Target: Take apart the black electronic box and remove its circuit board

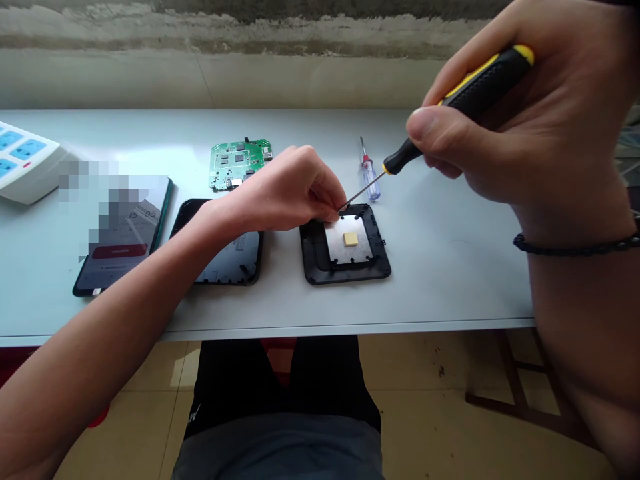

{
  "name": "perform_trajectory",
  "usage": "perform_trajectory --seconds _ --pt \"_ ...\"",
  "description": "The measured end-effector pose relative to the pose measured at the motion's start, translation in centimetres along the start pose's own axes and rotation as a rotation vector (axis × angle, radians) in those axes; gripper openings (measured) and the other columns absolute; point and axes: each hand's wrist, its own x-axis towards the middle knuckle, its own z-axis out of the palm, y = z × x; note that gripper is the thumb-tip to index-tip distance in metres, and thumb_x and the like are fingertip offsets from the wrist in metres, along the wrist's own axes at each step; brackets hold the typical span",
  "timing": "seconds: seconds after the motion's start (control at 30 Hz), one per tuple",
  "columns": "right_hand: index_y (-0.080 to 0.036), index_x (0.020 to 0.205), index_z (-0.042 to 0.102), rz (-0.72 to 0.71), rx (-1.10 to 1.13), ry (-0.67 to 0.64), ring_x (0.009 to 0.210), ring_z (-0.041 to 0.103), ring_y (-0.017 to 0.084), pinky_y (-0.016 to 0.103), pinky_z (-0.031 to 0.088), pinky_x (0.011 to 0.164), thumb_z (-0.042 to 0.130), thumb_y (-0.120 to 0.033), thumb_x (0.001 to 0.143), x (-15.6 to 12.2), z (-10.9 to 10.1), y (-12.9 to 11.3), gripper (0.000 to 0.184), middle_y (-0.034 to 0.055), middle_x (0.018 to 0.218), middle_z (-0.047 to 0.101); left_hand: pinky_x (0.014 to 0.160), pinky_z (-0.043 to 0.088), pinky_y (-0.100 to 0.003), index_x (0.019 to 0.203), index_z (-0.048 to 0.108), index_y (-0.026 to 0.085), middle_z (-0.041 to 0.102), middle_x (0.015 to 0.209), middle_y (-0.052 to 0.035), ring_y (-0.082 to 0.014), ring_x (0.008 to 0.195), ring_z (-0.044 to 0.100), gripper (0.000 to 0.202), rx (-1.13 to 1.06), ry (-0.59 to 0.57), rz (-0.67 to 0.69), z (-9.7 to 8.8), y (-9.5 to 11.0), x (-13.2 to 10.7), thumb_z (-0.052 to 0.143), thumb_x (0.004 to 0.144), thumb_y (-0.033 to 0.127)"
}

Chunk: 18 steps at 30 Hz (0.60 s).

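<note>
My right hand (530, 140) grips a black-and-yellow screwdriver (480, 87), its thin shaft slanting down to the left. The tip meets the upper left corner of a silver metal plate (334, 248) set in a square black plastic cover (345, 273). A small pale yellow pad (351, 239) sits on the plate. At that same corner my left hand (295, 190) has its thumb and fingers pinched together beside the tip; whatever they hold is hidden. Under my left wrist lies a second black plastic shell (237, 263), partly covered.
A green circuit board (227, 163) lies behind my left forearm. A small clear-handled screwdriver (370, 180) rests behind the cover. To the left are a phone (130, 227) and a white power strip (30, 173). The white table's front edge (350, 329) runs before my lap.
</note>
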Motion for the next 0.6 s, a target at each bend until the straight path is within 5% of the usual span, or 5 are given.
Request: perform_trajectory --seconds 0.3,0.6 --pt "-0.021 0.07 0.068 -0.018 0.007 -0.008 0.052 0.044 0.008 0.034 0.026 0.05 0.072 -0.023 0.075 -0.08 0.01 0.63 0.006 -0.0018 0.06 0.055 0.081 0.056 -0.033 0.091 0.082 0.02 0.076 0.081 0.001 -0.023 0.092 0.073 0.015 0.018 -0.018 -0.009 -0.22 -0.7 -0.19 0.074 0.078 0.021" --pt "-0.023 0.069 0.066 -0.024 0.02 -0.008 0.051 0.044 0.009 0.036 0.026 0.049 0.073 -0.023 0.074 0.06 -0.03 0.61 0.008 -0.0023 0.057 0.054 0.077 0.05 -0.035 0.095 0.08 0.021 0.071 0.082 -0.0044 -0.0221 0.087 0.072 0.021 0.025 -0.105 0.028 -1.0 -0.75 -0.38 0.071 0.077 0.015"
